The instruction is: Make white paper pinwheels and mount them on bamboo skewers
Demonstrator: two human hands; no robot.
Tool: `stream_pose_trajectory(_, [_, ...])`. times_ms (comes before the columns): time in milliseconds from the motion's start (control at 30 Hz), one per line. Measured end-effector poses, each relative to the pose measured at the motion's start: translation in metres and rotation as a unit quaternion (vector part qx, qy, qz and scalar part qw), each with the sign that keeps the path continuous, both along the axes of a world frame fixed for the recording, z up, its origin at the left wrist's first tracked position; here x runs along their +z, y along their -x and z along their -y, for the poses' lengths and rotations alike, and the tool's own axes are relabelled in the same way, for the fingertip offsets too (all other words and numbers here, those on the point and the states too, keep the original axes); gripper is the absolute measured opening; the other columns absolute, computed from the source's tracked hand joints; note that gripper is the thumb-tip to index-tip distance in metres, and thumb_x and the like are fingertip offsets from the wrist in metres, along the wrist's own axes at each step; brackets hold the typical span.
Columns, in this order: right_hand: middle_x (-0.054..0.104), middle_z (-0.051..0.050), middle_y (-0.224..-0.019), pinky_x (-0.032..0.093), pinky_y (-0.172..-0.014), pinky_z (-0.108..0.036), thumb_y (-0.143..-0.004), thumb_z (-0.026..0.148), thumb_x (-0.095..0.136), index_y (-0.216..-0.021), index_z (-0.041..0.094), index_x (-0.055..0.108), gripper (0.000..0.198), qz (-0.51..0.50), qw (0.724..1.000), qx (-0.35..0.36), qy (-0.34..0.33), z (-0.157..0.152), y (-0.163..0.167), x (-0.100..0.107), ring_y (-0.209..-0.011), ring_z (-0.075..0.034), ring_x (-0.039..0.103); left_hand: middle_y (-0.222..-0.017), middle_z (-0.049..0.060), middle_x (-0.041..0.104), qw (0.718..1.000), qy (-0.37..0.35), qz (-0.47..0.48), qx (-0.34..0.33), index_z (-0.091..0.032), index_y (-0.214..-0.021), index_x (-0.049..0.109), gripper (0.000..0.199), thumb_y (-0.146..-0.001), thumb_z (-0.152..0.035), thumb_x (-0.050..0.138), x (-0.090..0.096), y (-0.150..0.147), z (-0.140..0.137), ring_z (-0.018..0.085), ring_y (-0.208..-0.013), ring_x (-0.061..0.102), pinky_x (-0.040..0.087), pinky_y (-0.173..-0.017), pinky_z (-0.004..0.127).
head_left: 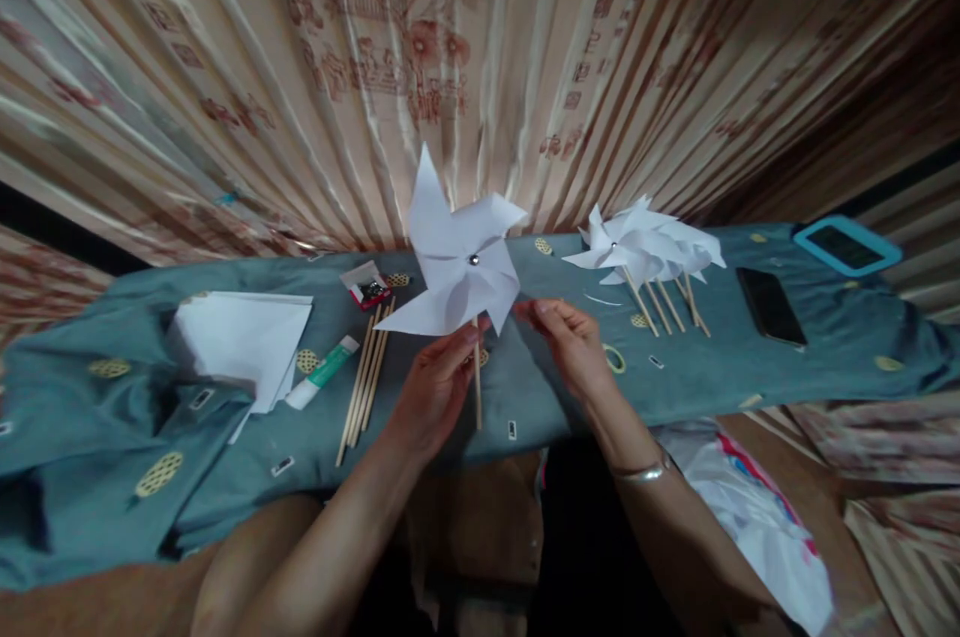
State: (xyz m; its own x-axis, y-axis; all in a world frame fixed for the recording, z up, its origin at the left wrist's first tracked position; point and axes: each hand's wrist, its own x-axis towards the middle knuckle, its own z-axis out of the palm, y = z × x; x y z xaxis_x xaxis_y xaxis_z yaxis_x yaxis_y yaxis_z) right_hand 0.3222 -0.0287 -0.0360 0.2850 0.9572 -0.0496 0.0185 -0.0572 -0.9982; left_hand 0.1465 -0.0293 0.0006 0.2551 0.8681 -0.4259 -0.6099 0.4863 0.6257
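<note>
A white paper pinwheel (457,287) with a shiny round pin at its centre stands upright in front of me. My left hand (439,382) is closed round its wooden stick (478,387), just below the blades. To the right of the blades is my right hand (566,337), its fingers curled and drawn together near the lowest right blade, a small gap apart from it. Whether anything tiny is between those fingertips is hidden. Left of the pinwheel, a small red and white box of pins (367,285) lies open beside several loose wooden sticks (366,382).
On the blue-green cloth (540,407) lie a stack of white paper (240,337), a glue stick (324,372), several finished pinwheels (652,242), a green ring (614,358), a dark phone (770,305) and a blue-framed tablet (847,245). A curtain (510,67) hangs behind; a plastic bag (750,507) sits lower right.
</note>
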Motion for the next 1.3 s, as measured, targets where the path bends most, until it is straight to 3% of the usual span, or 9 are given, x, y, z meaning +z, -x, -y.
stream_pose_trajectory(200, [0.076,-0.005,-0.083,0.053,-0.08,-0.033,-0.079,0.063,0.07,-0.08,0.02,0.077,0.044,-0.016,0.972,0.231,0.042,0.018,0.034,-0.021,-0.08,-0.02,0.068,-0.066,-0.002,0.063,0.999,-0.02,-0.032,0.007,-0.015,-0.078,0.08,0.02,-0.063,-0.025,0.088,-0.016,0.007,-0.019,0.009,-0.064,0.053,0.044,-0.062,0.019])
stream_pose_trajectory(300, [0.075,-0.002,-0.084,0.051,-0.075,-0.03,-0.077,0.05,0.078,-0.086,0.02,0.077,0.032,-0.05,0.96,0.271,0.046,0.019,0.049,-0.027,-0.077,-0.018,0.066,-0.064,-0.004,0.059,0.998,-0.024,-0.055,-0.012,-0.017,-0.084,0.081,0.026,-0.063,-0.032,0.087,-0.022,0.012,-0.021,0.009,-0.059,0.049,0.039,-0.056,0.02])
stream_pose_trajectory(500, [0.072,0.001,-0.074,0.048,-0.07,-0.026,-0.077,0.033,0.077,-0.078,0.02,0.075,0.013,-0.024,0.97,0.24,0.042,0.015,0.054,-0.031,-0.069,-0.014,0.062,-0.07,-0.001,0.067,0.995,-0.044,-0.09,0.01,-0.02,-0.084,0.082,0.03,-0.059,-0.035,0.09,-0.031,0.015,-0.021,0.011,-0.069,0.055,0.043,-0.067,0.021])
stream_pose_trajectory(667, [0.07,0.002,-0.069,0.047,-0.068,-0.027,-0.075,0.043,0.079,-0.075,0.02,0.073,0.024,-0.013,0.976,0.213,0.045,0.011,0.046,-0.031,-0.066,-0.014,0.061,-0.083,0.004,0.077,0.989,-0.062,-0.129,0.023,-0.019,-0.081,0.081,0.031,-0.054,-0.031,0.09,-0.04,0.014,-0.019,0.017,-0.083,0.065,0.048,-0.083,0.027])
stream_pose_trajectory(1067, [0.074,0.0,-0.075,0.049,-0.069,-0.028,-0.076,0.042,0.079,-0.079,0.021,0.076,0.022,-0.005,0.972,0.232,0.032,0.007,0.041,-0.032,-0.07,-0.015,0.064,-0.08,0.007,0.079,0.984,-0.037,-0.17,0.029,-0.018,-0.073,0.081,0.026,-0.049,-0.026,0.088,-0.044,0.014,-0.018,0.018,-0.079,0.069,0.052,-0.082,0.03])
stream_pose_trajectory(1133, [0.074,-0.001,-0.073,0.049,-0.068,-0.028,-0.076,0.046,0.079,-0.075,0.021,0.076,0.025,0.014,0.982,0.188,0.023,0.003,0.032,-0.029,-0.069,-0.016,0.064,-0.079,0.006,0.079,0.983,-0.04,-0.174,0.032,-0.019,-0.072,0.081,0.026,-0.049,-0.026,0.088,-0.044,0.014,-0.018,0.017,-0.078,0.069,0.052,-0.081,0.03])
stream_pose_trajectory(1200, [0.073,-0.001,-0.072,0.051,-0.071,-0.03,-0.077,0.051,0.077,-0.07,0.022,0.075,0.03,0.019,0.996,0.089,0.002,-0.003,0.017,-0.026,-0.07,-0.016,0.064,-0.078,0.005,0.079,0.982,-0.045,-0.183,0.031,-0.02,-0.071,0.081,0.025,-0.048,-0.027,0.089,-0.044,0.014,-0.018,0.017,-0.077,0.069,0.052,-0.08,0.029])
stream_pose_trajectory(1300, [0.078,-0.003,-0.092,0.053,-0.088,-0.035,-0.074,0.054,0.08,-0.089,0.026,0.078,0.032,-0.038,0.998,-0.025,-0.035,-0.013,-0.002,-0.022,-0.087,-0.02,0.069,-0.077,0.006,0.079,0.978,-0.05,-0.202,0.009,-0.021,-0.072,0.081,0.025,-0.049,-0.028,0.089,-0.046,0.013,-0.015,0.018,-0.076,0.069,0.053,-0.079,0.03])
